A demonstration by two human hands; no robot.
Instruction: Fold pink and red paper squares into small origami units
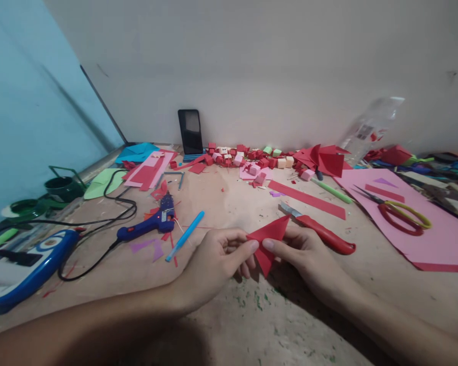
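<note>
Over the table point(236, 203), holds left hand point(219, 251) and right hand point(305, 250) close together, with thumbs on top and fingers curled behind. Pinches from both sides at once, with neither hand clearly nearer. Between the two, in front of the body, grips a folded red paper point(272, 232). Runs longest, apparently, from a low tip pointing back toward the body to a high tip slanting away and rightward, above the right thumb. Rests both thumbtips side by side near the middle.

Your pale brown table point(223, 211) bears: blue-and-white power strip point(55, 258), lower left; blue glue gun point(148, 225), centre-left; blue pen point(185, 236), near centre; red-handled knife point(326, 234), centre-right; pink sheet point(435, 246), far right.
</note>
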